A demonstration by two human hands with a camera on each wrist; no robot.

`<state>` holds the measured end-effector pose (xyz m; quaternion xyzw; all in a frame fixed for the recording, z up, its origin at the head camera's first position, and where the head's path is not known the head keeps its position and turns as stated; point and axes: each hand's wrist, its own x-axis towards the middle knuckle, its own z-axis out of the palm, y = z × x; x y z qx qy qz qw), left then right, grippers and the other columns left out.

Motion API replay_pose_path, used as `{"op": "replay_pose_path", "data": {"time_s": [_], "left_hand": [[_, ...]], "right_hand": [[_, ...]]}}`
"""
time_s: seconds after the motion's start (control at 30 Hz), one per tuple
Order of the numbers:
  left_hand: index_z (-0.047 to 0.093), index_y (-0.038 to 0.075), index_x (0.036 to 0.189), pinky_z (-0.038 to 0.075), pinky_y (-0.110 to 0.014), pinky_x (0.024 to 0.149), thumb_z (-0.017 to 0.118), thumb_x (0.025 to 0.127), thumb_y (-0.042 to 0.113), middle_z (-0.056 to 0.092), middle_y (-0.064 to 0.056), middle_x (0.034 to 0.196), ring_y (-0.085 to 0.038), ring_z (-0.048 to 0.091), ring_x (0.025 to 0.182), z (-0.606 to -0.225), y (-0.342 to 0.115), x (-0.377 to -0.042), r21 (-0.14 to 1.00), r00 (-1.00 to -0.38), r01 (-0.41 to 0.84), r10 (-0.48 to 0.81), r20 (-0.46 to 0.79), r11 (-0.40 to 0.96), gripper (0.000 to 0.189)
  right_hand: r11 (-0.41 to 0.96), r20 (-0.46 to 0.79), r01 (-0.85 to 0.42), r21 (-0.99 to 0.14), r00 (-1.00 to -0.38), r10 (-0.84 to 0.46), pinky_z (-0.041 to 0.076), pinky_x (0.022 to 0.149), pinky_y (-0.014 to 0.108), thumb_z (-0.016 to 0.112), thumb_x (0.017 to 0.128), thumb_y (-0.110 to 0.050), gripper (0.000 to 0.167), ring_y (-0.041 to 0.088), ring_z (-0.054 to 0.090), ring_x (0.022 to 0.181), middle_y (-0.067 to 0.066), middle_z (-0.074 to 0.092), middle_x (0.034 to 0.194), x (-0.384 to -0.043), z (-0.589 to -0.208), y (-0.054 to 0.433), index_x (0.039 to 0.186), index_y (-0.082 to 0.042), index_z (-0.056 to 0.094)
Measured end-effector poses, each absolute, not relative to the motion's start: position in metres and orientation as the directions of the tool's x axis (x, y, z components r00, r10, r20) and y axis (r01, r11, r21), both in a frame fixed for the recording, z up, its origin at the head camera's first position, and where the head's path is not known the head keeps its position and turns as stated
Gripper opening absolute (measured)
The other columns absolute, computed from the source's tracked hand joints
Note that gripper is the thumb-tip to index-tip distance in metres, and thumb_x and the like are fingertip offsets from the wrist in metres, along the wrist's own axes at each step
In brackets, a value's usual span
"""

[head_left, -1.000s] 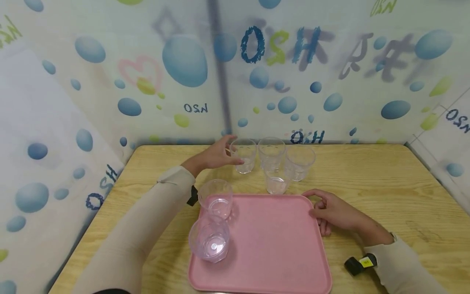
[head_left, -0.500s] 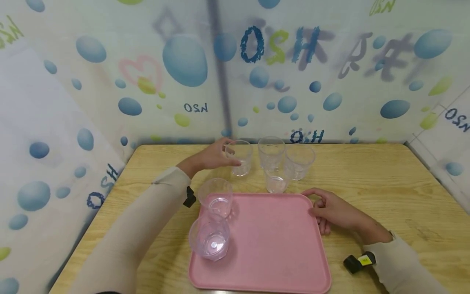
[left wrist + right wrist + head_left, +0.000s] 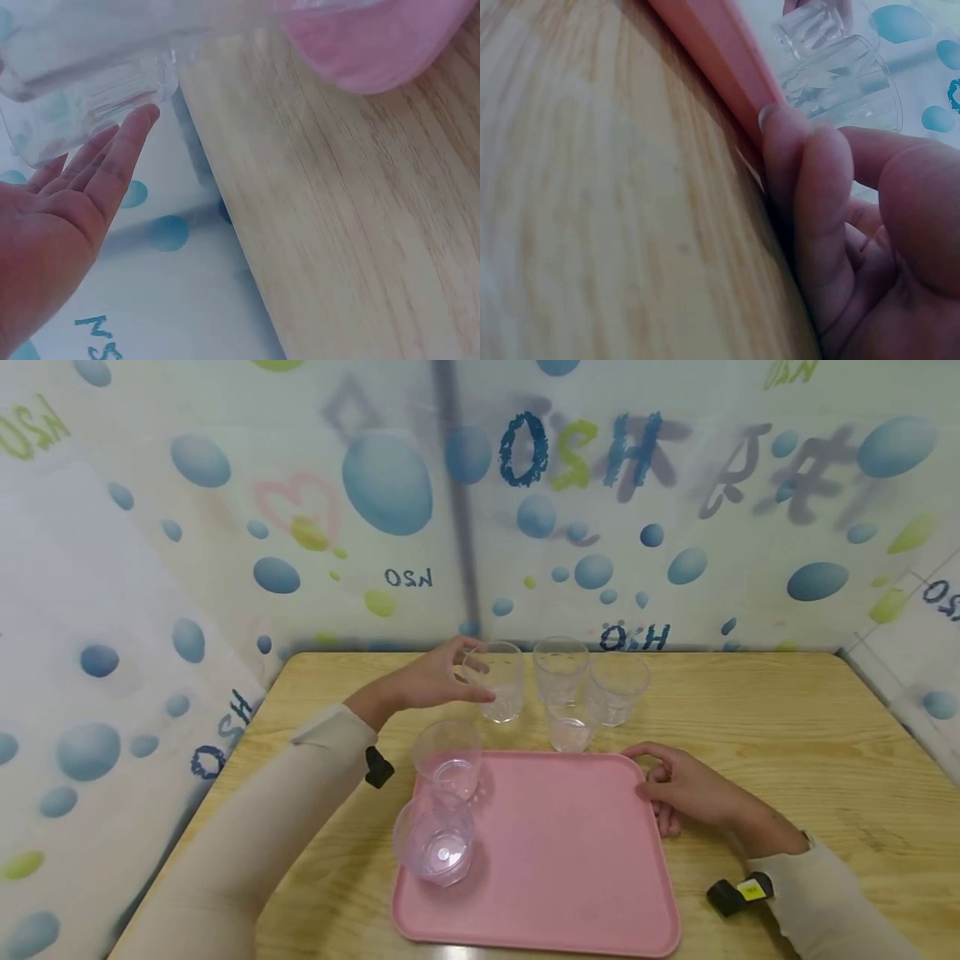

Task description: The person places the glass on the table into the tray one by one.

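At the back of the table, my left hand [image 3: 438, 678] grips a clear plastic cup [image 3: 504, 689] from its left side, thumb in front and fingers behind. In the left wrist view the fingers [image 3: 112, 169] lie long against the cup's wall. My right hand [image 3: 693, 789] pinches the far right corner of a pink tray [image 3: 570, 852]; the right wrist view has its bent fingers [image 3: 821, 195] at the tray's edge. On the tray's left side stand two clear cups, a rear one [image 3: 453, 768] and a front one [image 3: 437, 843], overlapping in this view.
Beyond the tray, three more clear cups cluster on the wooden table [image 3: 787, 727]: one at the back [image 3: 561, 664], one to the right [image 3: 618, 693] and one close to the tray's far edge [image 3: 572, 733]. A patterned wall [image 3: 645, 510] rises right behind the table.
My left hand has drawn its cup slightly left and nearer, apart from the cluster of cups. The right hand stays at the tray's corner. The head view has shifted a little.
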<state>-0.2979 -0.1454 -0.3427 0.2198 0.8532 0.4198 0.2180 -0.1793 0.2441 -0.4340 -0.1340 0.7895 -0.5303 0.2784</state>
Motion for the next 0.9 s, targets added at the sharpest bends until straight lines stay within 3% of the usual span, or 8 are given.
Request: {"op": "replay_pose_path", "data": {"time_s": [0.23,0.43,0.67,0.9], "left_hand": [[0.032,0.016,0.148,0.055,-0.041,0.095,0.082,0.084,0.034,0.053,-0.008,0.141,-0.027,0.062,0.117,-0.333,-0.14,-0.283,0.817,-0.759,0.212,0.617,-0.208,0.536,0.083],[0.035,0.02,0.143,0.058,-0.036,0.09,0.084,0.082,0.031,0.051,-0.014,0.144,-0.025,0.063,0.113,-0.33,-0.135,-0.274,0.825,-0.712,0.212,0.661,-0.238,0.525,0.079],[0.036,0.021,0.142,0.053,-0.037,0.098,0.086,0.08,0.029,0.052,-0.01,0.142,-0.024,0.062,0.116,-0.33,-0.128,-0.267,0.799,-0.643,0.27,0.718,-0.265,0.537,0.08],[0.038,0.019,0.142,0.051,-0.036,0.1,0.086,0.079,0.032,0.054,-0.007,0.138,-0.025,0.06,0.118,-0.33,-0.119,-0.262,0.745,-0.612,0.349,0.74,-0.278,0.569,0.08]], "right_hand": [[0.387,-0.294,0.087,-0.918,-0.805,-0.515,0.056,0.046,0.04,0.057,0.101,-0.013,0.054,0.017,0.063,0.048,0.01,0.059,0.071,-0.18,-0.435,0.245,0.149,-0.003,0.033],[0.385,-0.299,0.094,-0.918,-0.803,-0.516,0.056,0.046,0.039,0.058,0.101,-0.013,0.056,0.017,0.063,0.048,0.01,0.059,0.071,-0.179,-0.433,0.245,0.149,-0.002,0.032],[0.393,-0.292,0.079,-0.916,-0.802,-0.52,0.056,0.047,0.04,0.057,0.102,-0.014,0.055,0.017,0.064,0.049,0.009,0.059,0.071,-0.18,-0.435,0.246,0.149,-0.002,0.032],[0.407,-0.299,0.079,-0.91,-0.805,-0.513,0.057,0.048,0.043,0.057,0.102,-0.015,0.052,0.019,0.064,0.049,0.01,0.06,0.073,-0.181,-0.437,0.245,0.148,-0.005,0.035]]}}
